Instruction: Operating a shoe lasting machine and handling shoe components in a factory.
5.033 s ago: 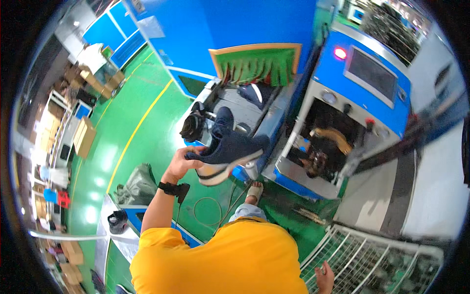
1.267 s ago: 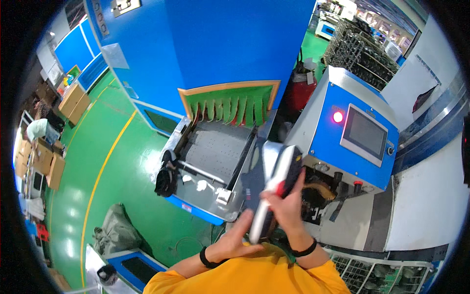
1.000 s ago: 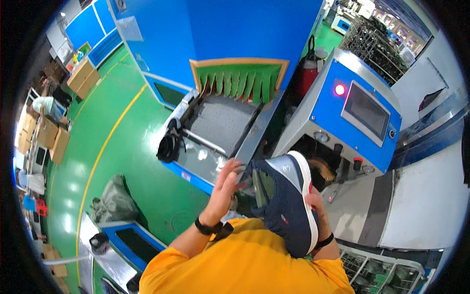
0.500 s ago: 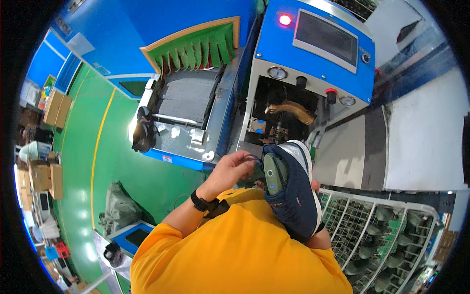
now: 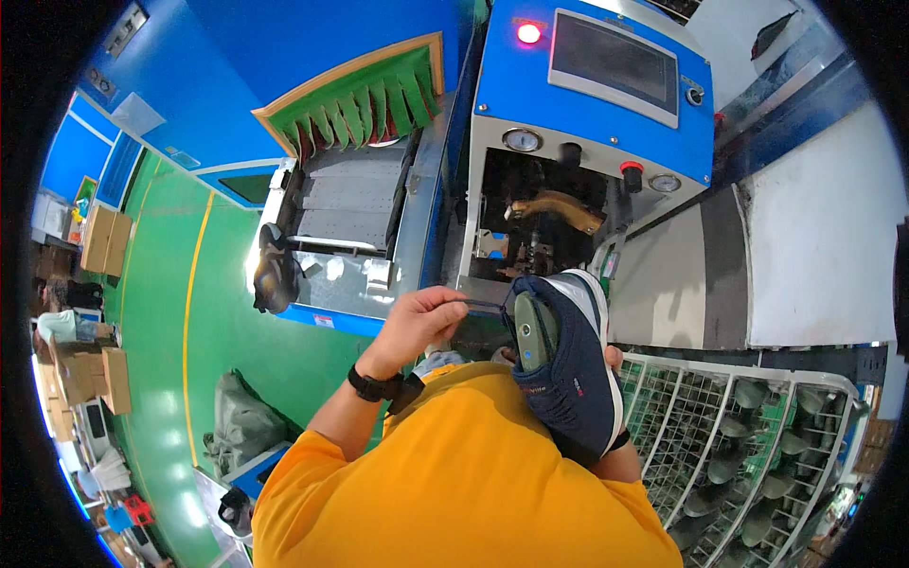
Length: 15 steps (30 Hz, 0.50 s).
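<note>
Since a moment ago, the left hand (image 5: 421, 322) has drawn a little away from the shoe, stretching a dark cord (image 5: 483, 305) across the gap. From where I stand, the green floor (image 5: 227, 312) gives wide room at far left, with a grey sack (image 5: 244, 421) slumped near the person's elbow. The conveyor (image 5: 350, 194) ends just beyond the left hand, whose thumb and forefinger pinch the cord. Right of that, the navy shoe (image 5: 568, 379), a green form (image 5: 532, 331) inside, is held up before the machine (image 5: 530, 90). The right hand (image 5: 614, 358) clasps its sole side, mostly hidden, only fingertips showing, near the rim of a white wire rack (image 5: 729, 367).
</note>
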{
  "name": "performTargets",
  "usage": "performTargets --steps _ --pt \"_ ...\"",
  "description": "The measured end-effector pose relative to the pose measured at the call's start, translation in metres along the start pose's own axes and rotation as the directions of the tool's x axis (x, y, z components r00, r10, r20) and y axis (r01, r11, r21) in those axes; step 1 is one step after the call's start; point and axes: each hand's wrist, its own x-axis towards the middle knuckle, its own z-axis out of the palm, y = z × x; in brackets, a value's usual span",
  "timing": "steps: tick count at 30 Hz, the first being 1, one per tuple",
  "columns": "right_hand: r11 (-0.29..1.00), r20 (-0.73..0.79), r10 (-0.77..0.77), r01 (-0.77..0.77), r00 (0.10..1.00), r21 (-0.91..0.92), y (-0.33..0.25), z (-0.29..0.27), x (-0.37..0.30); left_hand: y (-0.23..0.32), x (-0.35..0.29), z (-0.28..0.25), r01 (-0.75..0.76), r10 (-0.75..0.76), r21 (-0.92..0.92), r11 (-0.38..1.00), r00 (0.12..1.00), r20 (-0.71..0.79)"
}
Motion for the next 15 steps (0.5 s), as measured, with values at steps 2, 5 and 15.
performTargets --steps 2,5,15 --pt "0.999 -0.005 0.020 -0.020 1.000 -0.028 0.010 -0.008 -0.025 0.003 -0.001 -0.007 -0.186 0.215 0.304 0.934 0.974 -0.067" --pt "0.996 0.001 0.069 -0.069 0.998 -0.056 0.003 -0.049 -0.105 0.007 -0.007 -0.025 -0.343 0.600 0.818 0.461 0.800 -0.003" --pt "0.982 -0.075 0.098 -0.108 0.992 -0.157 0.012 -0.099 -0.124 0.041 -0.051 -0.057 -0.252 0.421 0.469 0.846 0.857 -0.299"
